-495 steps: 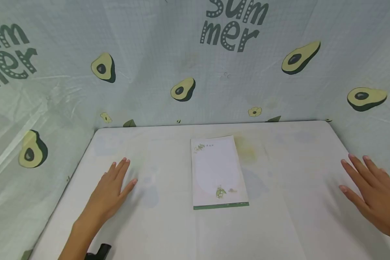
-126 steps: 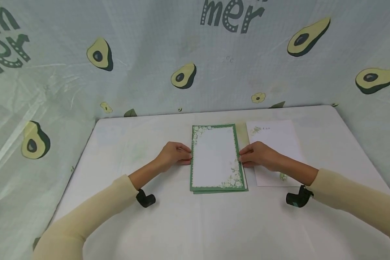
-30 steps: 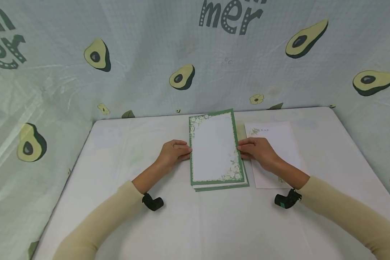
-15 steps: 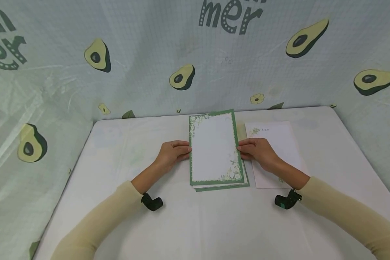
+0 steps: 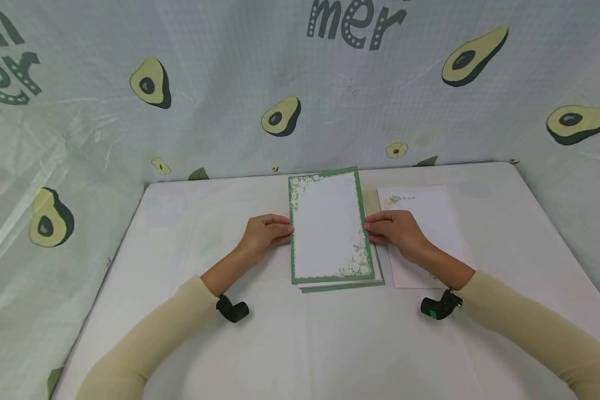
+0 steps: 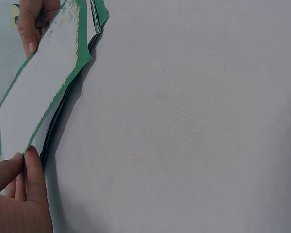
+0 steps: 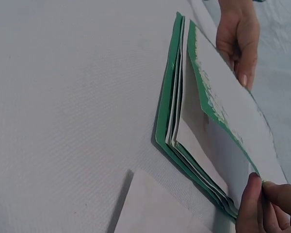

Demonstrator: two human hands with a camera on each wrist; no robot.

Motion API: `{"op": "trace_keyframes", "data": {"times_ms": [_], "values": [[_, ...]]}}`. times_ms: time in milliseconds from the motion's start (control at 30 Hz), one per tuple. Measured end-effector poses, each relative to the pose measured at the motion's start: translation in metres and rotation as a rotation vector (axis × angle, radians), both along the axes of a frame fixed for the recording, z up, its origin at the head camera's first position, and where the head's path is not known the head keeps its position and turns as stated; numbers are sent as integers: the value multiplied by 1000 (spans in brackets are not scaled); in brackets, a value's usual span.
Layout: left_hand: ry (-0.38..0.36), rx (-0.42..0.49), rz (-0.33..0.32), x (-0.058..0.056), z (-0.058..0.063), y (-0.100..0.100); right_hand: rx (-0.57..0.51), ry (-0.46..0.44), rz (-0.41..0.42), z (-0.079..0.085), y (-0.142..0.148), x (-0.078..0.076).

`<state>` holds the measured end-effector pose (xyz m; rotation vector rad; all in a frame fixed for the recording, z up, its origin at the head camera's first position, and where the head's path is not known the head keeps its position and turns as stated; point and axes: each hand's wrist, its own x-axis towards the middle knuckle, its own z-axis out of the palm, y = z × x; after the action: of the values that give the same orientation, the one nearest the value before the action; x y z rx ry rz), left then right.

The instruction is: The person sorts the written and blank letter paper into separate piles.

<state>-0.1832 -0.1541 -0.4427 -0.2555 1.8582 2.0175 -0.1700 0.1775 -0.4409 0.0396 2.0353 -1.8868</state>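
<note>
A green-bordered sheet of paper (image 5: 327,225) with white flowers in two corners is held over a pad of paper (image 5: 343,288), whose lower edge shows beneath it. My left hand (image 5: 263,238) pinches the sheet's left edge between thumb and fingers. At the right edge my right hand (image 5: 399,233) pinches it the same way. In the right wrist view a gap shows between the raised sheet (image 7: 242,107) and the pad's layered pages with their green backing (image 7: 166,104). Most of the pad is hidden under the sheet.
A pale loose sheet (image 5: 430,208) with a small flower print lies right of the pad, partly under my right forearm. The table (image 5: 280,350) has a white cover. Avocado-printed cloth (image 5: 220,111) closes off the back and sides. Black cameras sit on both wrists.
Earlier both hands were spread apart and a pale sheet topped the pad. That sheet now lies at right. The green-bordered sheet has risen off the pad, and is nearly still over the last second.
</note>
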Motion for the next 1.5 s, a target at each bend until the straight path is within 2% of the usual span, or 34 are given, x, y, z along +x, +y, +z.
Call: {"op": "trace_keyframes", "data": {"times_ms": [300, 633, 1000, 1500], "values": [[13, -27, 18, -1, 4, -7, 25, 18, -30, 0, -8, -1], [18, -19, 26, 3, 7, -15, 6, 20, -38, -2, -17, 0], [30, -24, 2, 6, 10, -23, -27, 1, -55, -3, -23, 1], [37, -69, 0, 7, 6, -42, -105, -9, -57, -9, -40, 0]]}}
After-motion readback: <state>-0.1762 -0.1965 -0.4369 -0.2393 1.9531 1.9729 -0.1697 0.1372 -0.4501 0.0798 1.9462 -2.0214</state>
